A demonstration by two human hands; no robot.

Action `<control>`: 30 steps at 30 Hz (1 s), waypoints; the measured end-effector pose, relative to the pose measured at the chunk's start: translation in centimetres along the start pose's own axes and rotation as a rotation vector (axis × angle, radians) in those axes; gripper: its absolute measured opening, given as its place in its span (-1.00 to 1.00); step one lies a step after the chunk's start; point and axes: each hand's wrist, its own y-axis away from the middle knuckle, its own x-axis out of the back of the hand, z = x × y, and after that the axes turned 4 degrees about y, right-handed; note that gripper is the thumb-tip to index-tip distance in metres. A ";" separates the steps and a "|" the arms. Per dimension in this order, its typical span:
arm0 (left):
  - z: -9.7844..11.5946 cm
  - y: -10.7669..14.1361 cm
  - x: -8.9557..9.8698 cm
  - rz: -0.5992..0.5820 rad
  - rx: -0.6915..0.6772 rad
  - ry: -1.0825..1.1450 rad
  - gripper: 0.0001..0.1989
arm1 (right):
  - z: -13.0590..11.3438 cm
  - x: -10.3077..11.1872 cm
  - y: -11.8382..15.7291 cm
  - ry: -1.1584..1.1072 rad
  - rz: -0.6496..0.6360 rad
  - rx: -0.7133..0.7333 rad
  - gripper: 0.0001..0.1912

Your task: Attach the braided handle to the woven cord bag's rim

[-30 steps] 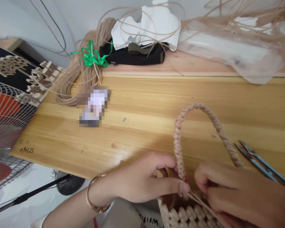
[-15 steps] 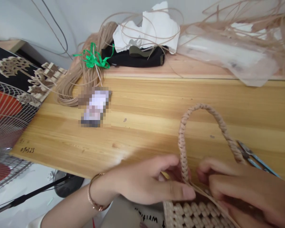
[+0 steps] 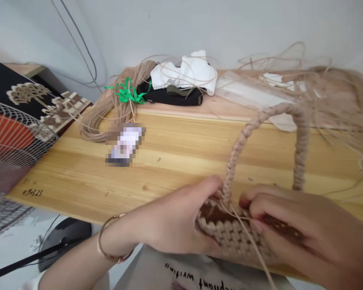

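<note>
A small woven basket (image 3: 234, 235) of tan strands is held over the table's front edge, its braided handle (image 3: 244, 132) arching upward. My left hand (image 3: 178, 219) is closed around the basket's left end, one finger up by the foot of the handle and the thumb low on the woven side. My right hand (image 3: 308, 229) is closed in a pinch on a thin tan strand (image 3: 255, 247) beside that handle foot. The strand's long end hangs down across the basket's front. Behind my right hand, the basket's right part and the handle's other foot are hidden.
A blurred phone (image 3: 125, 146) lies on the wooden table (image 3: 175, 177). Behind it are a tan strand bundle (image 3: 93, 127) with a green tie (image 3: 128, 92), a black pouch (image 3: 175, 96), white paper (image 3: 199, 74) and loose strands (image 3: 335, 80). A fan (image 3: 15, 161) stands left.
The basket has come up and tilted, so its opening and front show more. My left hand has shifted from the handle foot to the basket's end. The scissors at right are now out of sight.
</note>
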 end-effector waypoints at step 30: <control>-1.7 1.2 -1.0 -0.010 0.114 0.366 -0.81 | -2.3 -2.7 0.0 0.085 0.183 -0.004 -0.72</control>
